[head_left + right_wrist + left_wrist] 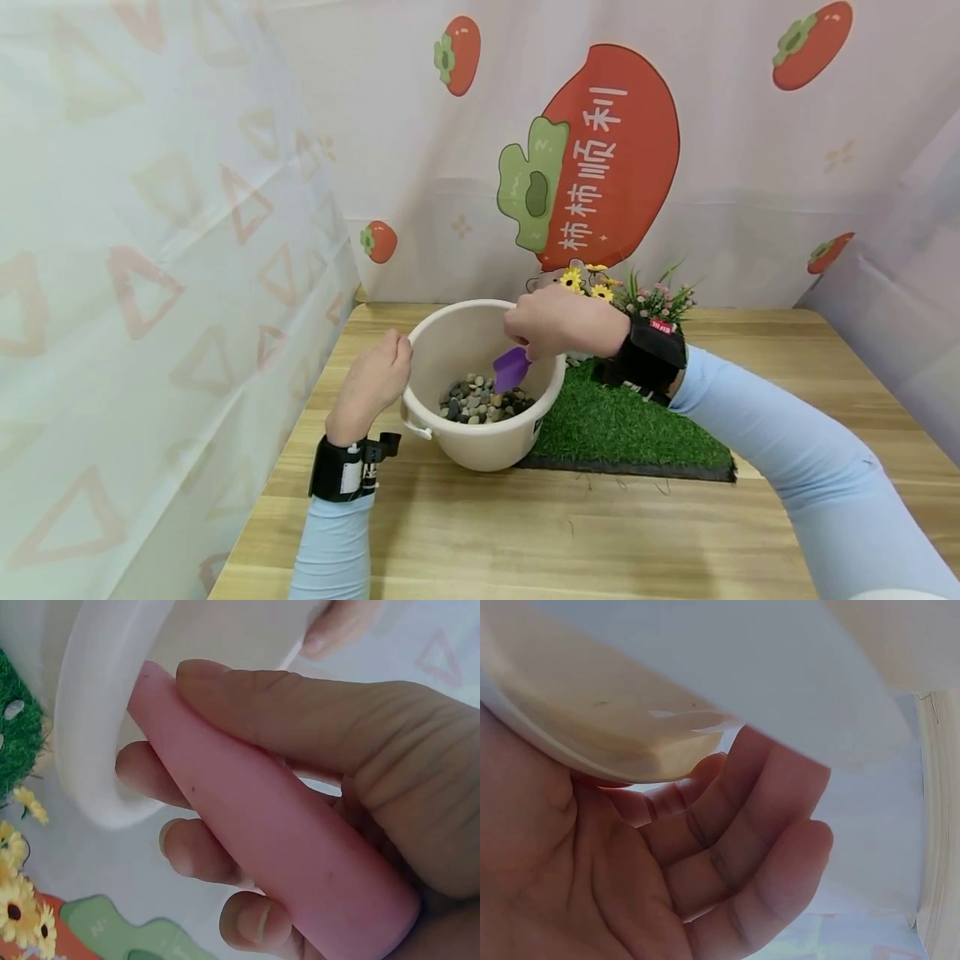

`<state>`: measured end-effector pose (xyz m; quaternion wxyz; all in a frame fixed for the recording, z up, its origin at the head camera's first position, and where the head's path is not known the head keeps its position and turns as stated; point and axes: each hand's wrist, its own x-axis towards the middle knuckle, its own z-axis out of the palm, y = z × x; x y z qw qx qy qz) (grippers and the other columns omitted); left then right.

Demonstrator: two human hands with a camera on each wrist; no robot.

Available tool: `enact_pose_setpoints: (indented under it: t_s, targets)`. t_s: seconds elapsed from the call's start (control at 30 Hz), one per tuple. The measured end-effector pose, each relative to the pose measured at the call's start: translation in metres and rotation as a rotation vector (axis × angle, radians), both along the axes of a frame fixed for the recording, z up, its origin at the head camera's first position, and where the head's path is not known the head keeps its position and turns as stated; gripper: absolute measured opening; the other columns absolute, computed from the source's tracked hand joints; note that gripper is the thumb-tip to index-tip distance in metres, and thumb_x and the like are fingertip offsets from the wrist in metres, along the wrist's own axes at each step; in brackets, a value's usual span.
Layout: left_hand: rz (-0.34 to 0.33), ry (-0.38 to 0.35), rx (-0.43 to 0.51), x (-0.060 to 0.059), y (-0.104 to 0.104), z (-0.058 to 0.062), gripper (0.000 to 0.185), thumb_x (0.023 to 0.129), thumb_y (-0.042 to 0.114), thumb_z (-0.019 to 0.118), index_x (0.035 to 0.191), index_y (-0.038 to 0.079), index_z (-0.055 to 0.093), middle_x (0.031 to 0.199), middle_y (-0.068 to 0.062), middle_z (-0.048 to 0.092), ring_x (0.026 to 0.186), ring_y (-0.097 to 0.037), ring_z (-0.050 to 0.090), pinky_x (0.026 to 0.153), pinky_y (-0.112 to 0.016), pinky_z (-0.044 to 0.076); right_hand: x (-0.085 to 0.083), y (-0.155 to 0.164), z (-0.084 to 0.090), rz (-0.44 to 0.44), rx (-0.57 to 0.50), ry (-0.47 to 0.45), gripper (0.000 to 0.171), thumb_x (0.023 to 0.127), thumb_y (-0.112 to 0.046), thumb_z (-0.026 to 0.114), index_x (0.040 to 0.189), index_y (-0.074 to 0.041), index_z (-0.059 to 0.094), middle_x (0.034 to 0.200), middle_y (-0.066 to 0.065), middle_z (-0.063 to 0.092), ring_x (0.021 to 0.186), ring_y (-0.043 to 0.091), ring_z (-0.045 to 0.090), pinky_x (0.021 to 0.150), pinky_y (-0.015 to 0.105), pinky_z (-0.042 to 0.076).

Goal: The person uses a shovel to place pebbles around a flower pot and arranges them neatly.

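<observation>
A cream plastic bucket (483, 450) stands on the table, with a heap of small grey and brown pebbles (472, 402) at its bottom. My left hand (375, 377) grips the bucket's left rim; up close, its curled fingers (727, 855) show below the bucket's edge. Over the right side of the opening, my right hand (561, 322) holds a small toy shovel by its pink handle (262, 817), thumb on one side and fingers on the other. The shovel's purple blade (512, 370) points down into the bucket, just over the pebbles; whether it touches them I cannot tell.
Right of the bucket lies a green artificial turf mat (637, 437), partly under my right forearm. Yellow flowers (572, 279) and a pink-flowered plant (660, 296) stand at its back. The wooden table (525, 533) meets a printed cloth backdrop (420, 158) behind and a cloth on the left.
</observation>
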<state>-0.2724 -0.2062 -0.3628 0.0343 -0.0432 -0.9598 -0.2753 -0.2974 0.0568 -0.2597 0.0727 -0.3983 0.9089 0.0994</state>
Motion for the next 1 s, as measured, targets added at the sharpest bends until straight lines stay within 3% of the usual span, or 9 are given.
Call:
enact_pose_setpoints:
  t_s: [0.2, 0.43, 0.53, 0.63, 0.8, 1.0]
  targets:
    - [0.003, 0.001, 0.006, -0.001, 0.001, -0.001, 0.039, 0.106, 0.032, 0.022, 0.107, 0.005, 0.051, 0.083, -0.011, 0.053, 0.074, -0.025, 0.056, 0.061, -0.033, 0.041, -0.002, -0.008, -0.012, 0.039, 0.017, 0.007, 0.022, 0.089, -0.01, 0.069, 0.074, -0.016, 0.055, 0.07, -0.003, 0.045, 0.068, 0.015, 0.04, 0.06, 0.029, 0.031]
    - [-0.003, 0.001, 0.007, 0.0, 0.004, -0.002, 0.04, 0.106, 0.031, 0.022, 0.109, 0.005, 0.052, 0.083, -0.012, 0.055, 0.075, -0.025, 0.057, 0.062, -0.033, 0.043, -0.006, -0.012, -0.023, 0.038, 0.046, 0.008, 0.032, 0.089, -0.03, 0.071, 0.072, -0.018, 0.048, 0.067, -0.004, 0.036, 0.065, 0.013, 0.035, 0.057, 0.028, 0.027]
    - [0.0, 0.011, 0.01, 0.0, 0.005, -0.002, 0.04, 0.106, 0.031, 0.023, 0.108, 0.005, 0.052, 0.084, -0.012, 0.056, 0.075, -0.025, 0.058, 0.062, -0.033, 0.043, -0.007, -0.013, -0.025, 0.052, 0.03, 0.012, 0.035, 0.088, -0.032, 0.073, 0.071, -0.017, 0.047, 0.066, -0.003, 0.036, 0.065, 0.014, 0.035, 0.057, 0.027, 0.028]
    - [0.006, 0.02, 0.008, 0.0, 0.005, -0.002, 0.039, 0.105, 0.031, 0.023, 0.108, 0.005, 0.052, 0.086, -0.012, 0.057, 0.076, -0.025, 0.059, 0.061, -0.033, 0.043, -0.009, -0.016, -0.027, 0.051, 0.031, 0.01, 0.033, 0.086, -0.029, 0.075, 0.071, -0.017, 0.049, 0.067, -0.003, 0.04, 0.066, 0.014, 0.039, 0.056, 0.027, 0.031]
    - [0.011, 0.02, 0.008, 0.0, 0.003, -0.003, 0.039, 0.106, 0.031, 0.023, 0.108, 0.005, 0.053, 0.086, -0.012, 0.058, 0.077, -0.025, 0.059, 0.062, -0.033, 0.043, -0.012, -0.022, -0.036, 0.043, 0.062, 0.013, 0.017, 0.088, -0.01, 0.069, 0.079, -0.016, 0.056, 0.072, -0.002, 0.05, 0.069, 0.015, 0.046, 0.06, 0.029, 0.039]
    - [0.005, 0.029, 0.016, -0.001, 0.001, -0.003, 0.038, 0.106, 0.03, 0.024, 0.108, 0.005, 0.052, 0.085, -0.013, 0.058, 0.075, -0.025, 0.059, 0.06, -0.032, 0.043, -0.016, -0.023, -0.041, 0.059, 0.04, 0.041, 0.026, 0.092, -0.011, 0.065, 0.072, -0.017, 0.049, 0.068, -0.002, 0.044, 0.066, 0.015, 0.041, 0.058, 0.029, 0.034]
